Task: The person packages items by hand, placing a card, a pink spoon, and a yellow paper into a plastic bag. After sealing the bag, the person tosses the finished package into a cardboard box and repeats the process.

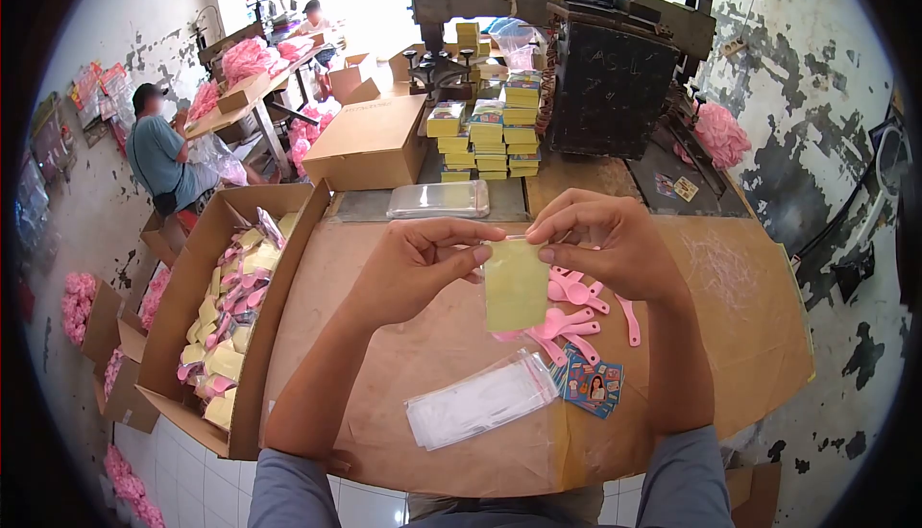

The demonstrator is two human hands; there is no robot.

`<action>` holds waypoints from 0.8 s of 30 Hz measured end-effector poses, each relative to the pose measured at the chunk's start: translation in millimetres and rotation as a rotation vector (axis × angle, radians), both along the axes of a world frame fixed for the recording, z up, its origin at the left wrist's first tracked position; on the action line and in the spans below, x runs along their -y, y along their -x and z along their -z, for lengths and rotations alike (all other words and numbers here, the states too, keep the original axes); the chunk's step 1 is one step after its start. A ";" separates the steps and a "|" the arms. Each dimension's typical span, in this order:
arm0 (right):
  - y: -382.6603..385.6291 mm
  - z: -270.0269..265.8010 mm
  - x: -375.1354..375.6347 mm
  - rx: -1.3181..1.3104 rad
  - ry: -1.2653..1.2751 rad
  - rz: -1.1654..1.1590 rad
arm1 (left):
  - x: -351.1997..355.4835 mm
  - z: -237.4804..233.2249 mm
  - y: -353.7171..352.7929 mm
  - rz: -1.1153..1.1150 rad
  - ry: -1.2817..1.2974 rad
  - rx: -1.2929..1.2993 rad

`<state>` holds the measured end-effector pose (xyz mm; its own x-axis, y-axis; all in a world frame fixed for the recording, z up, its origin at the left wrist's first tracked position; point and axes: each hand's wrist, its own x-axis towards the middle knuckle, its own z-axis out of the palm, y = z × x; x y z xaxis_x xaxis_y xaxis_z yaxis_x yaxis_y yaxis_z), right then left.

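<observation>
My left hand [415,267] and my right hand [615,240] pinch the top corners of a pale yellow card in a clear plastic bag [516,288], which hangs upright above the table. Thumbs and forefingers are closed on its upper edge. Behind it and to its right lie several pink plastic spoons [573,290], partly covered by the card and my right hand. Nearer to me is a small fanned pile of colourful printed cards [594,386]. Left of these cards, a stack of clear plastic bags [475,401] lies flat on the brown-covered table [355,413].
At the left stands a long open carton [252,374] filled with bagged yellow cards and pink spoons. A clear-wrapped pack [439,199], stacked card bundles [490,134], a closed box [365,139] and a black machine [610,76] line the back. Two people sit farther off.
</observation>
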<state>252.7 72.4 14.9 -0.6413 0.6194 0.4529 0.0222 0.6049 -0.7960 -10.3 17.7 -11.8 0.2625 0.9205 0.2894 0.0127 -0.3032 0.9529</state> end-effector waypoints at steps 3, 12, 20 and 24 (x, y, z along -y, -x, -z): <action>0.7 1.5 -1.9 -0.022 0.019 -0.017 | -0.7 1.0 -0.2 -0.003 -0.001 -0.018; 2.8 -3.5 7.5 0.194 0.204 -0.102 | 1.4 -0.7 -2.0 -0.062 -0.022 0.018; 2.7 8.4 -1.6 0.075 0.190 -0.093 | -1.6 4.2 -5.9 -0.071 -0.160 0.088; 1.8 6.9 -1.7 0.029 0.226 -0.093 | -0.1 -1.4 -6.2 -0.070 -0.036 -0.056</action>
